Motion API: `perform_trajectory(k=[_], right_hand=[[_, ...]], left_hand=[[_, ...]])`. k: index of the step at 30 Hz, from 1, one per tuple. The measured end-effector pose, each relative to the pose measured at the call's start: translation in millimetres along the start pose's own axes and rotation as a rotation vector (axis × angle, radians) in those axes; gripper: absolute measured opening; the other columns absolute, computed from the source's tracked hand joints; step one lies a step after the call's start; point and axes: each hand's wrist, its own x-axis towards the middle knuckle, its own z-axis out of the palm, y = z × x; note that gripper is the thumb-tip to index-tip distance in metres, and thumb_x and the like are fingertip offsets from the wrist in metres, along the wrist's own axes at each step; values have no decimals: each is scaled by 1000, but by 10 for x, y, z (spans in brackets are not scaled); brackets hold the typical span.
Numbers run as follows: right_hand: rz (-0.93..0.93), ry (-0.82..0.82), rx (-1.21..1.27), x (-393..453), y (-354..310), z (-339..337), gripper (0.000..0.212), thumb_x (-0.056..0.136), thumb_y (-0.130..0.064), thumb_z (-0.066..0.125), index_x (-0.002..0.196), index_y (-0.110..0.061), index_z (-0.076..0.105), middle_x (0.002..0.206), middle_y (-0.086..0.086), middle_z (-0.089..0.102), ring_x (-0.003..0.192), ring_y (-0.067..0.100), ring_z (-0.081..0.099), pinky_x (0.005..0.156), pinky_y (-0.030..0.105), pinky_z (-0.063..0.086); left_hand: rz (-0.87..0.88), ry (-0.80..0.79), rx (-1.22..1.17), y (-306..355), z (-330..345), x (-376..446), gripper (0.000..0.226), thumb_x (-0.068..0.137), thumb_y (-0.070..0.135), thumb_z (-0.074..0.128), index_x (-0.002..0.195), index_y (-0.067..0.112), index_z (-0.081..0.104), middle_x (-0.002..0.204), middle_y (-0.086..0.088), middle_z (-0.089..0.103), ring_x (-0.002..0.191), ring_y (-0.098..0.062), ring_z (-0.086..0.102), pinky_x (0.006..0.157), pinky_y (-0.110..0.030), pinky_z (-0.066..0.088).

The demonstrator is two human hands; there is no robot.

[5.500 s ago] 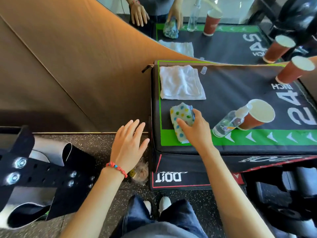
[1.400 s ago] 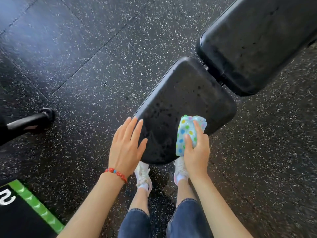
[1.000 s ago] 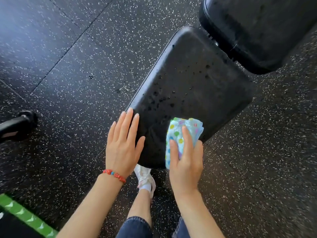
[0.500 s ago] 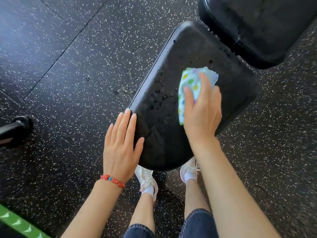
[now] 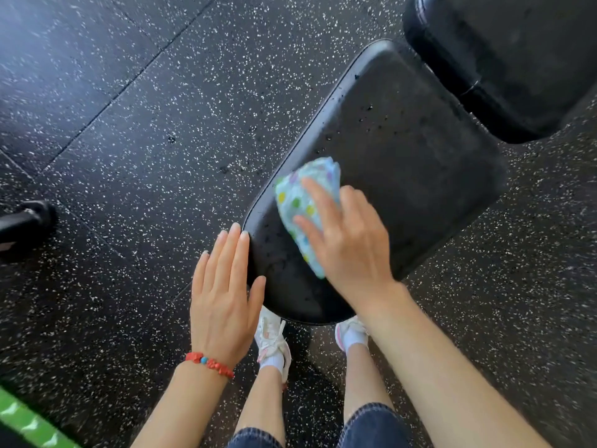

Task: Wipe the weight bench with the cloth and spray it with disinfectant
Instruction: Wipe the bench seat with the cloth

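The black seat pad of the weight bench (image 5: 403,150) lies in the middle of the view, with droplets on its left part. Its back pad (image 5: 504,59) runs off the upper right corner. My right hand (image 5: 349,240) presses a folded light-blue cloth with coloured dots (image 5: 300,195) flat on the near left part of the seat pad, fingers spread over it. My left hand (image 5: 223,292) rests flat against the seat pad's left edge, fingers together, holding nothing. No spray bottle is in view.
Black speckled rubber floor (image 5: 145,124) surrounds the bench. My feet in white shoes (image 5: 273,341) stand under the pad's near end. A black bar end (image 5: 26,221) lies at the left edge. A green-striped mat corner (image 5: 29,428) shows bottom left.
My right hand has slid the cloth from the far middle of the seat pad back toward the near left edge. My left hand stays at the pad's left edge.
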Motion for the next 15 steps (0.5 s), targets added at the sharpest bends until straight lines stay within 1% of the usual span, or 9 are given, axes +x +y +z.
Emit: perform_trajectory(k=[1, 4, 6, 8, 11, 15], right_hand=[[55, 8, -6, 147, 100, -7, 37, 91, -33, 52, 118, -9, 55, 73, 14, 51, 63, 30, 50, 53, 37, 44], [292, -4, 68, 513, 276, -37, 44, 89, -34, 50, 125, -9, 53, 89, 19, 55, 79, 35, 53, 63, 37, 44], [340, 5, 88, 514, 216, -30, 43, 89, -31, 51, 126, -9, 52, 92, 19, 55, 81, 35, 54, 63, 36, 44], [264, 19, 79, 349, 14, 8, 40, 88, -30, 52, 121, -7, 57, 86, 18, 55, 73, 34, 55, 59, 34, 45], [124, -27, 92, -20, -366, 78, 35, 89, -30, 55, 116, -10, 61, 76, 13, 54, 63, 28, 52, 55, 35, 43], [73, -39, 93, -204, -495, 102, 34, 89, -30, 59, 117, -11, 60, 73, 9, 51, 59, 22, 47, 53, 33, 42]], left_hand=[[-13, 2, -1, 12, 4, -2, 52, 94, 27, 36, 141, 4, 30, 147, -14, 34, 137, -27, 27, 107, -48, 27], [-40, 2, -7, 35, 6, 7, 53, 93, 26, 37, 141, 6, 28, 146, -14, 35, 137, -27, 27, 105, -50, 28], [-42, 3, -10, 34, 1, 4, 53, 93, 27, 36, 141, 7, 28, 146, -12, 34, 136, -26, 27, 106, -49, 27], [-37, -3, -12, 28, -10, 0, 52, 94, 27, 35, 142, 8, 28, 147, -10, 33, 137, -25, 27, 107, -47, 25], [-40, 0, -7, 6, -40, -24, 51, 95, 28, 35, 141, 6, 31, 147, -12, 35, 137, -25, 28, 108, -46, 26], [-65, 5, 12, -39, -75, -62, 50, 95, 27, 35, 138, 2, 35, 145, -15, 38, 136, -27, 30, 108, -46, 26]])
